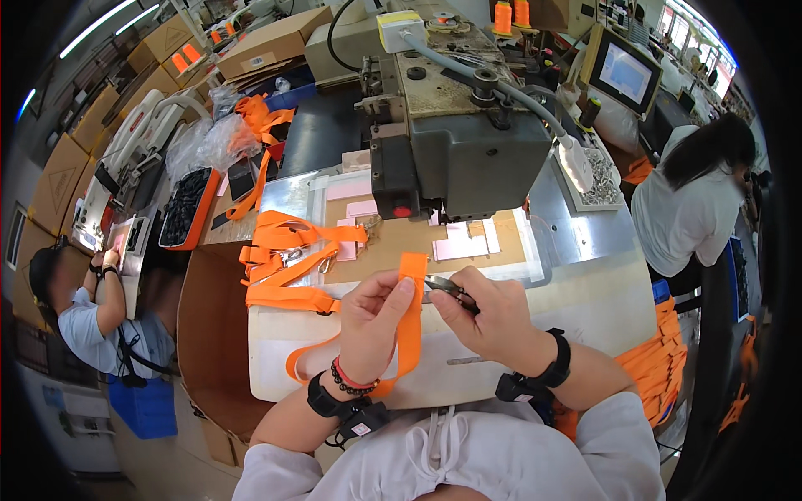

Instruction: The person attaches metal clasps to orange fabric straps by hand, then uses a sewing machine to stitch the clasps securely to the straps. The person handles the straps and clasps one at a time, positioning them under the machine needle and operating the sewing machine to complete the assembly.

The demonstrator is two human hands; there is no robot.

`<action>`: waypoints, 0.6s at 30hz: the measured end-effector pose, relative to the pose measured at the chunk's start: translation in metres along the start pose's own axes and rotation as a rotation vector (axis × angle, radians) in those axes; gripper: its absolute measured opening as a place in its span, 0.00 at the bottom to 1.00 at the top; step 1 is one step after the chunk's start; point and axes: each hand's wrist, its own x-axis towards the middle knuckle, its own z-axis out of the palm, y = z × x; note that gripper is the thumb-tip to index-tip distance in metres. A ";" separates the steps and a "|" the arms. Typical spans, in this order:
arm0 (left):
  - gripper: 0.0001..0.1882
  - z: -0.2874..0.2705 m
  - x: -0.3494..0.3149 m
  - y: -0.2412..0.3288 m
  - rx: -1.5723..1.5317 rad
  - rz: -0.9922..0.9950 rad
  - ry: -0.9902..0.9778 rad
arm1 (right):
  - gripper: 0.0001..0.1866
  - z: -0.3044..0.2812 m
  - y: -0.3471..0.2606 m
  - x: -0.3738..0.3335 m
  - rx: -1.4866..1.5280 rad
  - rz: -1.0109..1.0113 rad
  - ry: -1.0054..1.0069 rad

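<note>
Head: orange strap (409, 334) pinched in left grip (368, 322).

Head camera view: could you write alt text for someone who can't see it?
A left hand holds an orange strap, and the right hand holds dark snips beside it. Beyond stands a sewing machine, with more orange straps piled at left.

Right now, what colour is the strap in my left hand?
The strap is orange, showing best in the head view.
</note>
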 end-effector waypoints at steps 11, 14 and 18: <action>0.08 0.004 0.001 0.003 -0.032 -0.039 -0.002 | 0.14 0.000 0.001 0.000 -0.026 0.005 -0.004; 0.08 -0.001 0.003 0.001 0.069 -0.007 -0.010 | 0.14 0.000 0.002 0.000 -0.085 -0.024 0.019; 0.08 -0.005 0.005 -0.003 0.208 0.058 -0.009 | 0.15 0.000 0.007 0.001 -0.146 -0.082 0.029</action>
